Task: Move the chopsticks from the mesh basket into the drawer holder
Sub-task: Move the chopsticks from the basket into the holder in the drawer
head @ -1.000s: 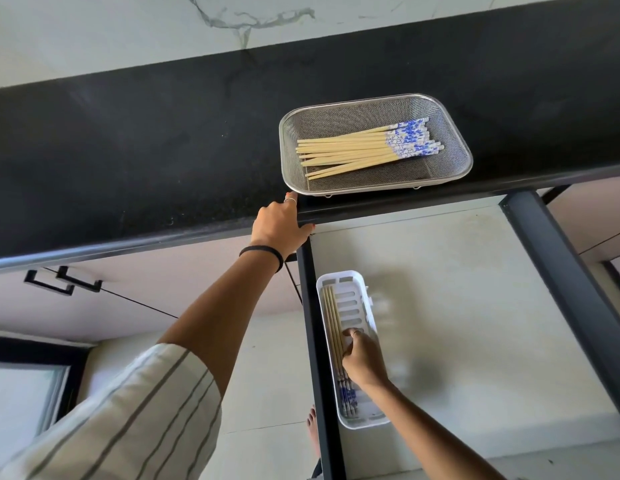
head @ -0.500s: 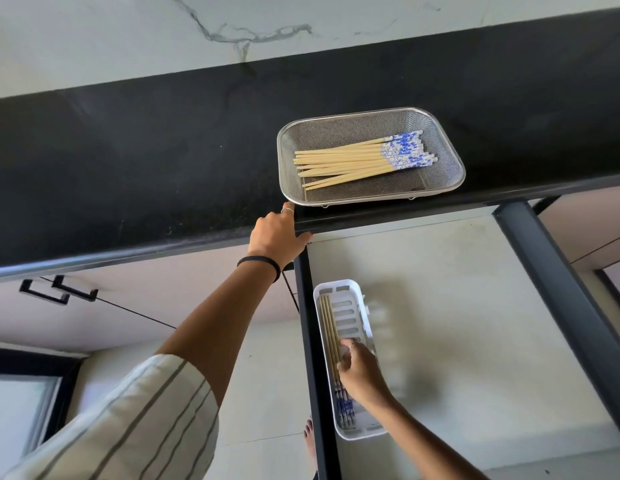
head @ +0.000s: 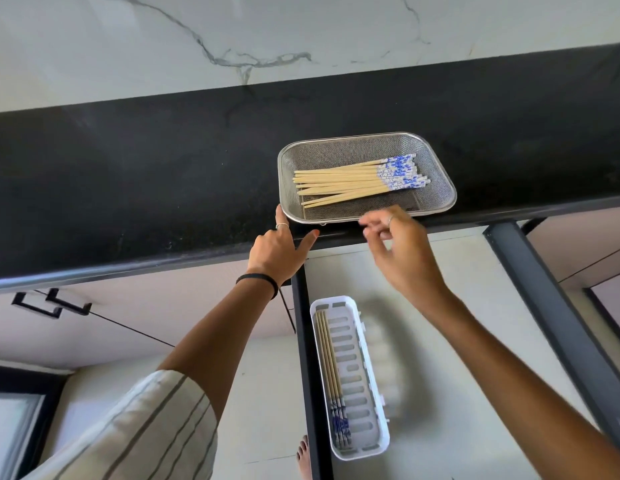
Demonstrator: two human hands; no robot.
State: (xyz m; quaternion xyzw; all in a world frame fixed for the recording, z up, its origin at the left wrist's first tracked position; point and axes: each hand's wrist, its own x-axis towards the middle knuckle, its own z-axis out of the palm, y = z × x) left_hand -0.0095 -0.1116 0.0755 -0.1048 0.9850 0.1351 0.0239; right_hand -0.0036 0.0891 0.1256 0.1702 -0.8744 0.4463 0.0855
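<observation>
A steel mesh basket (head: 440, 188) stands at the front edge of the black counter and holds several wooden chopsticks (head: 339, 181) with blue-and-white ends. Below it, in the open drawer, a white slotted holder (head: 362, 382) has a few chopsticks (head: 331, 368) lying along its left side. My right hand (head: 402, 254) hovers just in front of the basket's near rim, fingers apart and empty, slightly blurred. My left hand (head: 279, 249) rests on the counter edge beside the basket's left corner, holding nothing.
The black counter (head: 128, 188) runs across the view below a white marble wall. The drawer's dark side rails (head: 558, 334) flank its pale floor (head: 450, 341). Black cabinet handles (head: 49, 304) are at lower left. A bare foot (head: 303, 457) shows beside the drawer.
My right hand has left the holder in the drawer and risen to the basket's front rim, empty. The chopsticks stay in the holder. My left hand has stayed on the counter edge.
</observation>
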